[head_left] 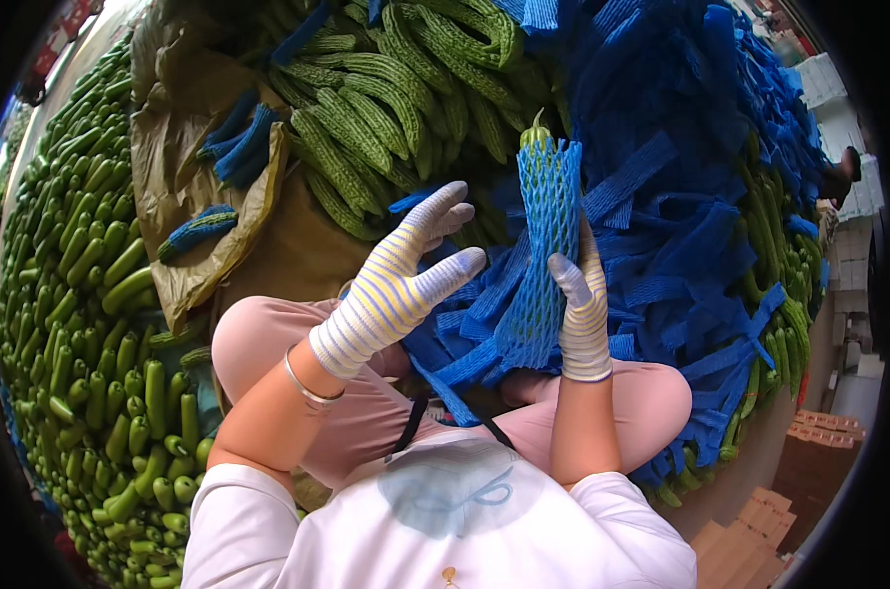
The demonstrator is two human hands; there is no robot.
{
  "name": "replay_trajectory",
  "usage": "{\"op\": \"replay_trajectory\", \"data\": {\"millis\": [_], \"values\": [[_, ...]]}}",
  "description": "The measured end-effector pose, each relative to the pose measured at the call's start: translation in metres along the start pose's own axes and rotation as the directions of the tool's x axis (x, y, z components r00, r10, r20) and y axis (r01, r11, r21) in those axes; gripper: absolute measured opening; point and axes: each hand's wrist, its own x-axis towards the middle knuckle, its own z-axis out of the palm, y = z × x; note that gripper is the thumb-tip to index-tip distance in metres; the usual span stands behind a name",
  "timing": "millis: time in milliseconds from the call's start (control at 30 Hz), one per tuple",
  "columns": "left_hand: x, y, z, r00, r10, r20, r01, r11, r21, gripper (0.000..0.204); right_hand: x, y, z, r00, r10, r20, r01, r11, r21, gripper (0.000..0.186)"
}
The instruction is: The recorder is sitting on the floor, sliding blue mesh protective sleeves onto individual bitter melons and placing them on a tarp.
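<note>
My right hand point(582, 304), in a striped knit glove, grips a green bitter gourd point(536, 137) sheathed in a blue foam net sleeve point(538, 236), held upright with its stem end poking out at the top and the loose net hanging below. My left hand point(401, 275), also gloved, is open to the left of the gourd, fingers apart and raised, touching nothing. Behind it lies a pile of bare bitter gourds point(366, 118). Loose blue net sleeves point(661, 245) are heaped behind and around my right hand.
A large heap of smooth green gourds point(91, 344) fills the left. Brown sheeting point(170, 118) carries a few sleeved pieces point(243, 142). More bitter gourds point(788, 275) lie along the right, beyond which are flattened cardboard pieces point(739, 540) and part of another person point(842, 172). My crossed legs point(641, 402) are below.
</note>
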Motion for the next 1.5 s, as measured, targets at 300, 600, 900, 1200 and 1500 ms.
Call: {"op": "replay_trajectory", "data": {"millis": [300, 600, 900, 1200, 1500], "values": [[0.003, 0.067, -0.100, 0.916, 0.292, -0.276, -0.402, 0.638, -0.657, 0.038, -0.002, 0.008, 0.015, 0.906, -0.284, 0.313, 0.390, 0.848, -0.360, 0.061], [-0.007, -0.080, -0.264, 0.542, -0.288, -0.789, -0.566, 0.569, -0.597, 0.035, -0.024, 0.065, -0.030, 0.919, 0.188, 0.346, 0.267, 0.348, -0.899, 0.043], [0.141, -0.070, -0.373, 0.413, -0.325, -0.850, -0.584, 0.622, -0.522, 0.058, -0.031, 0.090, -0.030, 0.859, 0.447, 0.250, 0.162, 0.226, -0.961, 0.042], [0.084, -0.151, -0.367, 0.435, -0.340, -0.834, -0.085, 0.907, -0.413, 0.050, 0.007, 0.137, -0.062, 0.901, 0.431, 0.051, 0.043, 0.028, -0.999, 0.043], [0.024, 0.013, -0.237, 0.846, 0.110, -0.521, -0.288, 0.918, -0.273, 0.039, 0.063, 0.198, -0.039, 0.789, 0.580, -0.205, -0.023, -0.305, -0.952, 0.065]]}}
